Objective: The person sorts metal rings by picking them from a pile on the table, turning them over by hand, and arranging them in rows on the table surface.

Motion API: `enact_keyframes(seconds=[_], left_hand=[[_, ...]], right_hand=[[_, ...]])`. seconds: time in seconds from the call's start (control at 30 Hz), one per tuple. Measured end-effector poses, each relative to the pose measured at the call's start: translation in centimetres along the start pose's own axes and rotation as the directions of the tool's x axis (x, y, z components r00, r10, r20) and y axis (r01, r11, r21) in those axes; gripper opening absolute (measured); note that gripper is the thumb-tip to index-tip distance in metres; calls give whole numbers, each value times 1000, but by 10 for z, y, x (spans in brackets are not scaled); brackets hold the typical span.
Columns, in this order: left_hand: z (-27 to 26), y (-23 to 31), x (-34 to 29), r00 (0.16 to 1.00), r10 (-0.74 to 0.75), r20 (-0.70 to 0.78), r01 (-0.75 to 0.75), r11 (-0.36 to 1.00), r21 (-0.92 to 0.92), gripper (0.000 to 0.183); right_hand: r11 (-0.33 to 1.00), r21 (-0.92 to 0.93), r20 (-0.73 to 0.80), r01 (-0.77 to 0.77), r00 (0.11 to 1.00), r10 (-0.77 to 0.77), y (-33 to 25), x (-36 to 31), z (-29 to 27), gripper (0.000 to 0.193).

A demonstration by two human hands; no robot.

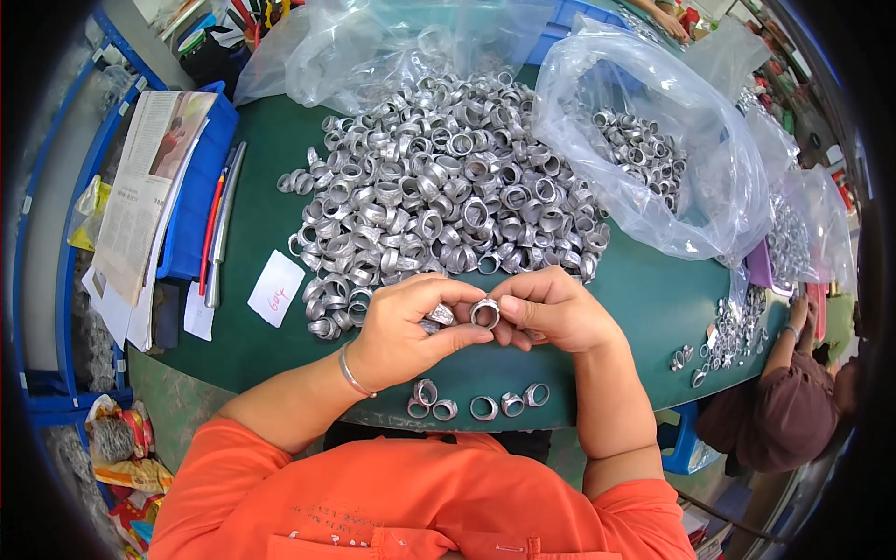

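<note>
My left hand (415,322) and my right hand (565,313) meet over the near part of the green table. Between their fingertips they pinch a silver-grey metal ring (484,302), its round opening facing up toward me. Another ring (441,315) shows in the curl of my left fingers. Just beyond my hands spreads a large heap of similar chunky rings (439,177). Closer to me, by the table's front edge, several rings lie in a loose row, among them one ring (483,408) below my hands. The undersides of my fingers are hidden.
A clear plastic bag (644,219) holding more rings stands at the right. A marked paper slip (276,287), pens and a blue bin (201,187) with newspaper (140,201) are at left. Farther right, a co-worker (779,411) sits by small metal pieces (733,336).
</note>
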State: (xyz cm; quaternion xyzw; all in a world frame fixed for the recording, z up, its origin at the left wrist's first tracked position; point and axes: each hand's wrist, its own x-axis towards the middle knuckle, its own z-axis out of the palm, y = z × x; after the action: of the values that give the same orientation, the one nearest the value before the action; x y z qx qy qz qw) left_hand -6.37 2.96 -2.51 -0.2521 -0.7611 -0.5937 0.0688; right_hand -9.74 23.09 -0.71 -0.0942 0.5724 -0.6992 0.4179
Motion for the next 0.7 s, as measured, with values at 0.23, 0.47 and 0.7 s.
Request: enact_keyframes(seconds=[0.23, 0.47, 0.7], left_hand=[[-16, 2, 3, 784, -562, 262, 501, 324, -803, 19], [-22, -3, 4, 860, -457, 229, 375, 261, -890, 25], [-13, 3, 1, 934, -356, -33, 342, 918, -202, 27]], right_hand=[[532, -836, -402, -138, 812, -422, -2, 1, 11, 23], [585, -803, -321, -116, 911, -260, 8, 5, 8, 15], [992, -12, -234, 127, 964, -127, 0, 7, 1, 14]])
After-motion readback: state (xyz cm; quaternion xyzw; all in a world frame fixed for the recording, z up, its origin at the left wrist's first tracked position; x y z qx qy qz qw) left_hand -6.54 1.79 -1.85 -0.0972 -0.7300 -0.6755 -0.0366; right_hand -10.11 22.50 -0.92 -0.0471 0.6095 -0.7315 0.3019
